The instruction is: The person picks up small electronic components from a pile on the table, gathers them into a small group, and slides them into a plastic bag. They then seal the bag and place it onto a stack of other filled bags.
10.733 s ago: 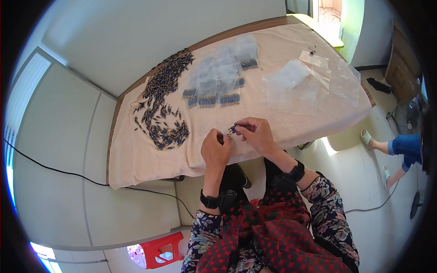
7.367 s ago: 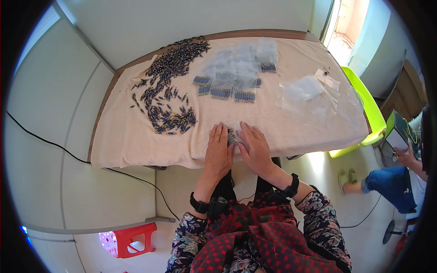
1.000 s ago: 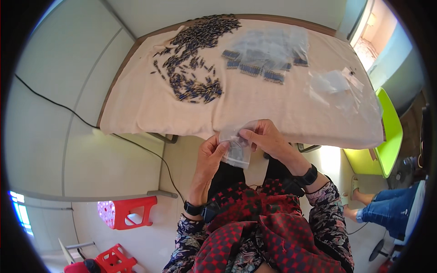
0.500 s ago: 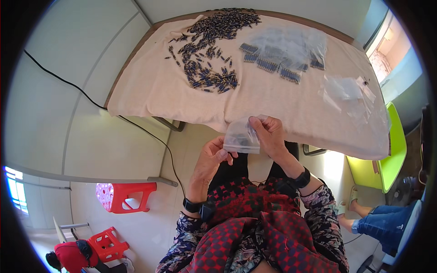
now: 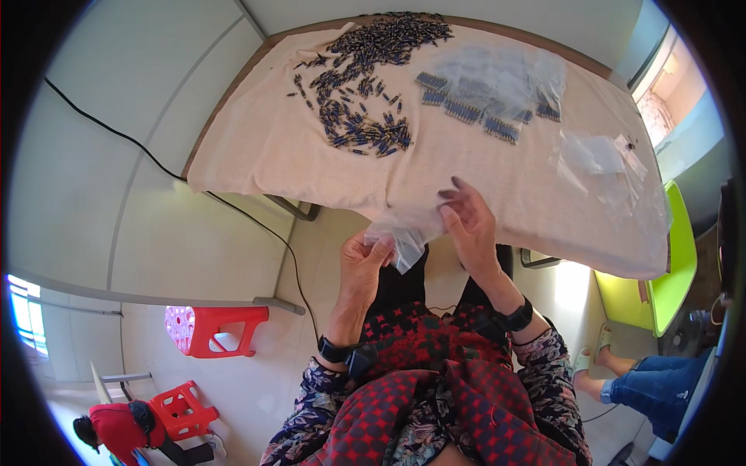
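Note:
A clear plastic zip bag [image 5: 406, 242] is pinched between the thumb and fingers of my left hand [image 5: 364, 260], just off the table's front edge. It looks crumpled and tilted, with nothing visible inside. My right hand [image 5: 471, 229] is by the bag's right side, fingers spread and partly blurred; whether it touches the film is hard to make out. Beyond them, loose small blue-and-brass cylindrical parts [image 5: 369, 132] lie in a heap on the cloth. Filled clear bags [image 5: 501, 128], each with a row of such parts, overlap to the right of the heap.
Flat clear bags [image 5: 598, 159] lie at the right of the cloth-covered table [image 5: 280, 163]. A green chair [image 5: 680, 264] stands beyond its right edge. Red stools [image 5: 233, 330] are at lower left, where another person [image 5: 124, 427] sits; a second person's legs [image 5: 645, 380] show at right.
The bag has gone from spread flat between both hands to bunched and tilted in my left hand. My right hand's fingers have opened away from its edge.

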The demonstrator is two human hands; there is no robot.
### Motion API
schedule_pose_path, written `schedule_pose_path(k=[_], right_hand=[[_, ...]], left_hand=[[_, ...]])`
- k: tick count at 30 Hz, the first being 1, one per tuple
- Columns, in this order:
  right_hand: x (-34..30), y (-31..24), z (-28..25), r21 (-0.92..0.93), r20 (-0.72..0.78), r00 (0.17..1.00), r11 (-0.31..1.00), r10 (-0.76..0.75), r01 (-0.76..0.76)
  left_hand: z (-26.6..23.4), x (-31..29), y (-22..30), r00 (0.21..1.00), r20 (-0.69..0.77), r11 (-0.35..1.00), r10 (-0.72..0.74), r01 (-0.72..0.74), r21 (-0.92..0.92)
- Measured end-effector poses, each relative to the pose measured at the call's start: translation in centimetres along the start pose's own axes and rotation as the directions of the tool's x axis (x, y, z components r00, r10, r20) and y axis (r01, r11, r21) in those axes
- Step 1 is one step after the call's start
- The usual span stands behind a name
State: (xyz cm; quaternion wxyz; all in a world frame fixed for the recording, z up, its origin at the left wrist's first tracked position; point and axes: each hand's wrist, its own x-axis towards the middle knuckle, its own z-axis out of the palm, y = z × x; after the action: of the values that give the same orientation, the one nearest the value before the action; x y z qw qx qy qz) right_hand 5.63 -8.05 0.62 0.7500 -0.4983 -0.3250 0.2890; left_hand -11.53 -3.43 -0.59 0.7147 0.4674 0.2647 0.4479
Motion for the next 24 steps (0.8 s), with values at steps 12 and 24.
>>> schedule_pose_path(k=[12, 24], right_hand=[[-3.4, -3.2, -1.1, -0.411, 0.472, 0.856, 0.912, 0.208, 0.005], [-4.1, -3.8, -3.4, -0.288, 0.140, 0.988, 0.957, 0.066, -0.023]], left_hand=[[3.0, -0.4, -0.1, 0.993, 0.037, 0.979, -0.109, 0.101, 0.180], [4.5, -1.5, -0.4, 0.985, 0.170, 0.742, 0.001, -0.115, 0.661]])
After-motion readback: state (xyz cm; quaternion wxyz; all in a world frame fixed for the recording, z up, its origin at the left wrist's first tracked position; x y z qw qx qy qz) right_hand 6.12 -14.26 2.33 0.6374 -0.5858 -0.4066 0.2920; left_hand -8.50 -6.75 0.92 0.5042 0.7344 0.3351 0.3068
